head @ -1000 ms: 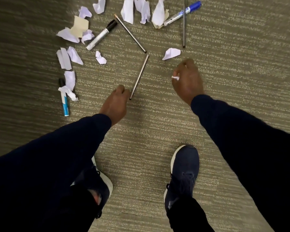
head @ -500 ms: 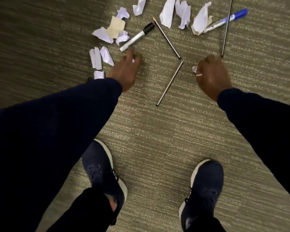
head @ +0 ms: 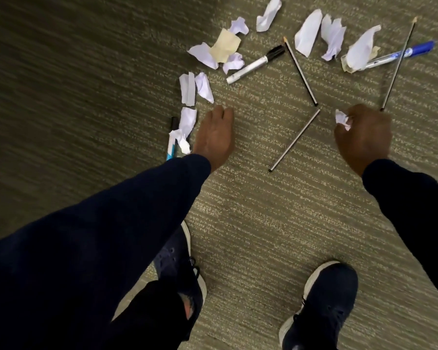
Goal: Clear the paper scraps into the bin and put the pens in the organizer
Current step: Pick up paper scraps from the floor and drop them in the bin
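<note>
Several white paper scraps lie on the carpet, among them a folded strip [head: 187, 89], a torn piece [head: 308, 33] and a beige scrap [head: 225, 44]. Among them are a black-capped marker [head: 255, 65], a blue-capped marker [head: 405, 53] and a teal pen [head: 170, 147] partly under scraps. Three thin pencils lie there too: one [head: 301, 72] by the marker, one [head: 295, 140] between my hands, one [head: 398, 64] across the blue marker. My left hand [head: 214, 137] is closed, fingers curled under, beside the teal pen. My right hand [head: 363, 140] grips crumpled white scraps [head: 341, 120].
I stand on grey-green ribbed carpet [head: 263, 223]. My two dark shoes, left [head: 185, 261] and right [head: 321, 306], are planted below the hands. Neither a bin nor an organizer is in view.
My left hand reached up to the small scrap below the black marker, then drew back closed; that scrap is gone from the carpet. My right hand took the scrap near the pencils.
</note>
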